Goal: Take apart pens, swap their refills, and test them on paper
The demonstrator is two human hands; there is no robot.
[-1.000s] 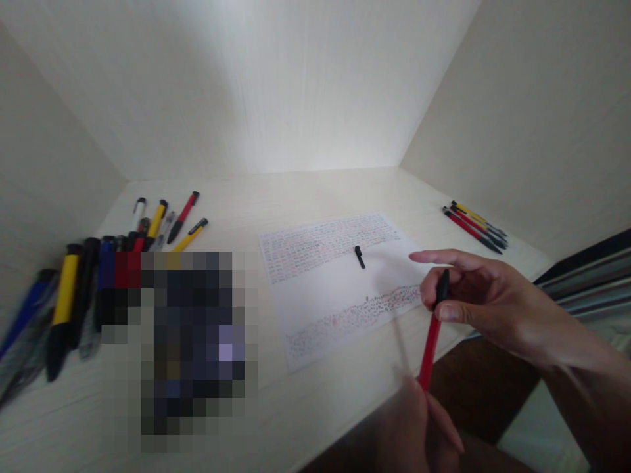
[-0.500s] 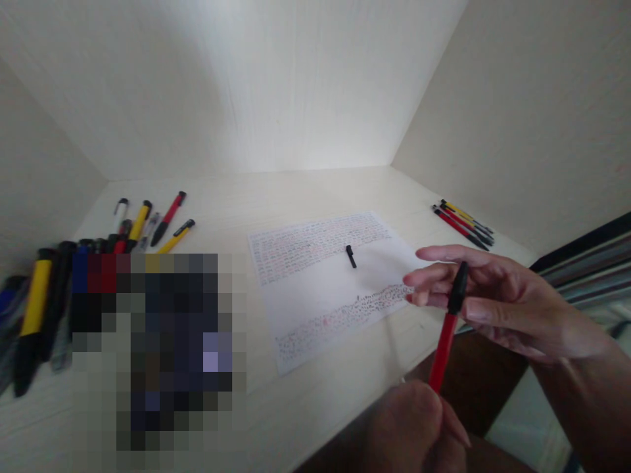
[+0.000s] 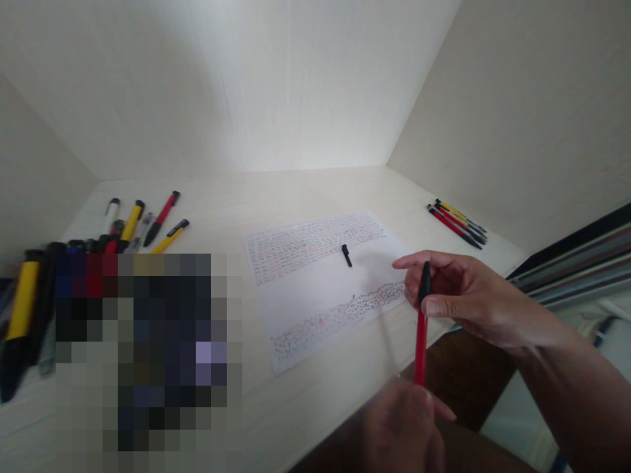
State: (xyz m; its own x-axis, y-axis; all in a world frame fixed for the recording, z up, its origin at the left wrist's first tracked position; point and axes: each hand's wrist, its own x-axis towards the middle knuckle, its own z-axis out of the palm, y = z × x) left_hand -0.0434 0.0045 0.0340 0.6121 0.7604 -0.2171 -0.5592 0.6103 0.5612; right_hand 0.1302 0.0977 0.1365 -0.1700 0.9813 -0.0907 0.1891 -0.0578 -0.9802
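Observation:
A red pen [image 3: 421,341] with a black end stands nearly upright above the table's front edge. My left hand [image 3: 407,420] is closed around its lower part, and that hand looks a little blurred. At the black end, my right hand [image 3: 458,289] has its thumb against the pen, the other fingers behind it and the index finger stretched out to the left. Beyond the hands lies a sheet of paper [image 3: 310,305] covered with small marks at its top and bottom. On the paper rests a small black piece with a clip, like a pen cap [image 3: 347,255].
Several pens lie at the left, among them a yellow and black pen [image 3: 22,309] and a red pen [image 3: 162,218]. A small group of red and yellow pens [image 3: 456,225] lies at the right by the side wall [image 3: 532,131]. A pixelated patch hides the table's left front.
The red pen has tilted more upright and shifted left. My right hand has moved left and its thumb has come onto the black end. The camera view has shifted slightly.

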